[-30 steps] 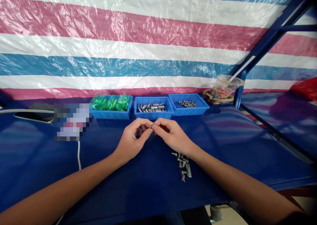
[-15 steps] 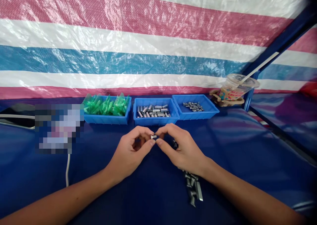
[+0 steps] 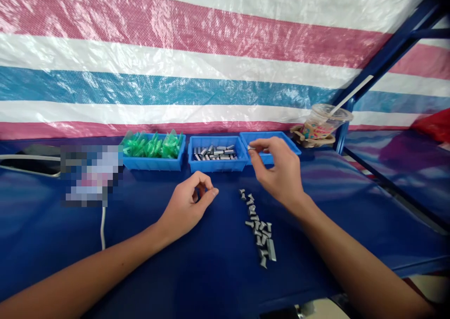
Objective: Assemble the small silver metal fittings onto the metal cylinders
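My right hand [image 3: 279, 166] is raised over the front of the right blue bin [image 3: 291, 143]. Its thumb and forefinger pinch a small metal fastener [image 3: 250, 147], only partly visible. My left hand [image 3: 188, 202] rests low over the table before the middle blue bin [image 3: 218, 164], fingers curled and thumb against the forefinger; nothing shows between the tips. On the table between my forearms lies a trail of small silver fasteners with flared heads [image 3: 258, 227]. Among them is a longer metal bar [image 3: 271, 250]. My right hand hides most of the right bin's contents.
The middle bin holds short metal bars [image 3: 216, 153]. Green plastic pieces [image 3: 151, 145] fill the left bin [image 3: 154, 163]. A cup with a straw [image 3: 321, 122] stands at the back right by a blue frame post [image 3: 369, 70]. A blurred-out object [image 3: 93, 176] with a white cable [image 3: 103, 227] lies left.
My hands have parted. The right has moved up and right to the right bin, uncovering the fasteners on the table; the left stays nearly in place. The view has shifted slightly.
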A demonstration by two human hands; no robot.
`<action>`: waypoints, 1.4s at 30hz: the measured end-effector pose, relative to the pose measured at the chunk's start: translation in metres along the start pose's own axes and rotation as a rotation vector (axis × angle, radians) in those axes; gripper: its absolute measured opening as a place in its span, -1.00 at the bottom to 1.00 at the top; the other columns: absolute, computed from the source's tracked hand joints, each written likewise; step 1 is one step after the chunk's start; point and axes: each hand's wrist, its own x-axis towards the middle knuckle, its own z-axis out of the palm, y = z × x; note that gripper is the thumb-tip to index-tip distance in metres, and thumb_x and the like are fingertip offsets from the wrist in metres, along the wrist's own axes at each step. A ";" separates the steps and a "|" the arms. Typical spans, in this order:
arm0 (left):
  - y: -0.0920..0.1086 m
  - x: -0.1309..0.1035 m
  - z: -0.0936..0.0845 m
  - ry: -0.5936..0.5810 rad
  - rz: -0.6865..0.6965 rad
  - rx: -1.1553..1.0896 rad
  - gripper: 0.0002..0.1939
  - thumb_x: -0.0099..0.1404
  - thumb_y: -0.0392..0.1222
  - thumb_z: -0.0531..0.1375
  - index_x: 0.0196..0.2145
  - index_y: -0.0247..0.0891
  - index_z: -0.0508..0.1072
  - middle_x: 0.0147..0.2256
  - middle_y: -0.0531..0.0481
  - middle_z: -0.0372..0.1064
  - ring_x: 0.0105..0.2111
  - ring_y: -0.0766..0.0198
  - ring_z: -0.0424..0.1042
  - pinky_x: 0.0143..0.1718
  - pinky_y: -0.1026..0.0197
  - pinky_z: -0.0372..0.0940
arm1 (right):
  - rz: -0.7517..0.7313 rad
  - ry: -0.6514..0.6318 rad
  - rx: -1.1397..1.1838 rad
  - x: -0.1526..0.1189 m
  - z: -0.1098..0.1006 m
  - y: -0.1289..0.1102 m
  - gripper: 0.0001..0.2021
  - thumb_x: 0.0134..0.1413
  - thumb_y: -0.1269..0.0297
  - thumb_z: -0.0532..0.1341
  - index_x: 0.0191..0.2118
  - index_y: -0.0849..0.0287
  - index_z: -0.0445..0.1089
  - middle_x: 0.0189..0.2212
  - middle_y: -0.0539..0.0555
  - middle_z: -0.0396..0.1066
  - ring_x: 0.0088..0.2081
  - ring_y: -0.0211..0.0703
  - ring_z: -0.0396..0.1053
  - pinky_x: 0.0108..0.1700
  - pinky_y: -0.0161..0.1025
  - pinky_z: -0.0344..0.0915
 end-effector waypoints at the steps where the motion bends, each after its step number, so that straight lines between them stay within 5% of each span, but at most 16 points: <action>1: 0.000 0.000 0.000 -0.009 0.005 0.002 -0.85 0.28 -0.13 0.10 -0.39 -0.23 0.24 -0.45 0.09 0.24 -0.51 0.39 0.20 -0.49 0.32 0.12 | 0.006 0.007 -0.089 0.002 -0.002 0.004 -0.87 0.13 0.32 0.10 -0.19 0.16 0.32 -0.34 0.13 0.39 -0.25 -0.04 0.32 -0.14 -0.11 0.22; 4: 0.001 -0.001 0.000 -0.022 0.037 0.021 -0.85 0.30 -0.14 0.08 -0.38 -0.22 0.21 -0.44 0.09 0.25 -0.52 0.40 0.17 -0.49 0.32 0.10 | 0.017 -0.119 -0.274 0.002 -0.007 -0.001 -0.83 0.10 0.26 0.12 -0.20 0.19 0.32 -0.32 0.18 0.41 -0.23 0.04 0.31 -0.17 -0.08 0.19; 9: 0.003 -0.002 0.000 -0.059 0.072 0.029 -0.86 0.35 -0.18 0.00 -0.39 -0.21 0.13 -0.47 0.11 0.25 -0.50 0.39 0.23 -0.48 0.33 0.10 | 0.020 -0.708 -0.295 -0.012 -0.008 -0.023 -0.87 0.02 0.23 0.20 -0.33 0.18 0.34 -0.41 0.18 0.46 -0.35 0.06 0.39 -0.35 -0.16 0.15; 12: 0.005 -0.003 0.000 -0.074 0.096 0.054 -0.84 0.34 -0.18 0.01 -0.40 -0.21 0.12 -0.50 0.12 0.23 -0.48 0.39 0.27 -0.47 0.33 0.12 | 0.028 -0.817 -0.254 -0.016 -0.005 -0.025 -0.94 0.04 0.42 0.14 -0.33 0.19 0.34 -0.40 0.18 0.47 -0.35 0.01 0.42 -0.37 -0.20 0.14; 21: 0.004 -0.003 0.001 -0.087 0.076 0.137 -0.84 0.29 -0.17 0.06 -0.42 -0.22 0.15 -0.55 0.16 0.18 -0.59 0.43 0.11 -0.56 0.34 0.03 | -0.029 -0.725 -0.037 -0.019 0.009 -0.021 -0.86 0.05 0.53 0.07 -0.40 0.22 0.34 -0.41 0.12 0.41 -0.36 -0.14 0.35 -0.31 -0.25 0.18; 28: 0.002 0.002 0.002 0.006 0.009 -0.003 -0.83 0.31 -0.08 0.07 -0.28 -0.24 0.31 -0.36 0.04 0.35 -0.38 0.32 0.34 -0.41 0.30 0.20 | 0.029 -0.394 0.373 -0.027 0.016 -0.049 -0.87 0.09 0.48 0.09 -0.34 0.16 0.35 -0.43 0.03 0.40 -0.36 -0.23 0.34 -0.30 -0.30 0.25; 37: -0.007 0.007 0.001 0.050 -0.022 -0.227 -0.81 0.24 -0.16 0.16 -0.22 -0.29 0.37 -0.29 -0.02 0.41 -0.28 0.28 0.41 -0.20 0.23 0.28 | -0.004 -0.327 0.379 -0.025 0.021 -0.043 -0.85 0.11 0.39 0.13 -0.18 0.15 0.35 -0.26 0.08 0.47 -0.21 -0.17 0.42 -0.13 -0.21 0.34; 42: -0.009 0.007 0.003 0.088 -0.034 -0.173 -0.83 0.23 -0.14 0.16 -0.25 -0.26 0.36 -0.35 0.04 0.35 -0.34 0.32 0.37 -0.29 0.26 0.28 | -0.125 -0.256 0.013 -0.006 0.016 -0.008 -0.68 0.14 0.24 0.11 0.00 0.17 0.32 -0.05 0.18 0.42 0.19 0.10 0.10 0.13 0.11 0.08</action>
